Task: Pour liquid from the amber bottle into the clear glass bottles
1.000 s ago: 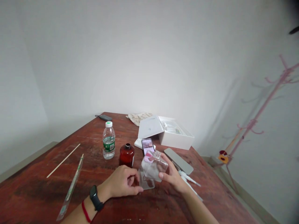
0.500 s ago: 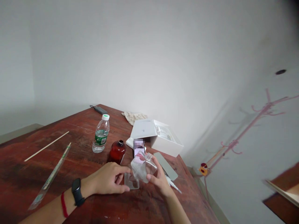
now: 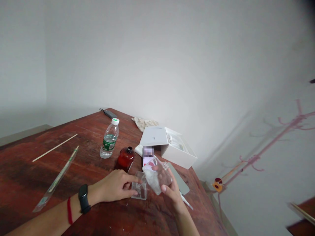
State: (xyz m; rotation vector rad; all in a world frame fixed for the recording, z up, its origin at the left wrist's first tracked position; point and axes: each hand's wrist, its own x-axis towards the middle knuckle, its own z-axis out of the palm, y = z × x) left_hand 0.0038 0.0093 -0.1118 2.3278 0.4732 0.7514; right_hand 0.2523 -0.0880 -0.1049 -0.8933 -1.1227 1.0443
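My right hand [image 3: 172,193] is closed around a clear plastic box [image 3: 156,177], held tilted above the table with a whitish, cloudy content or film on its lower side; I cannot tell which. Beneath and left of it, a shallow clear plastic lid [image 3: 139,194] rests on the table. My left hand [image 3: 121,186] has its thumb and index finger on the lid's left part, the other fingers curled under. A dark red bottle [image 3: 125,159] without a cap stands just behind my left hand. Behind the box, a phone [image 3: 148,160] with a lit screen is partly covered.
A water bottle [image 3: 109,141] stands left of the red bottle. One bare stick [image 3: 55,147] and a wrapped one [image 3: 57,178] lie at left. An open white carton [image 3: 179,154], a grey-green flat panel [image 3: 180,180], a white pointed tube [image 3: 187,201] and a cloth [image 3: 144,124] are farther right.
The clear box has turned and moved slightly right in my right hand. My left thumb and index finger have come onto the lid, more of which shows. The view has shifted a little.
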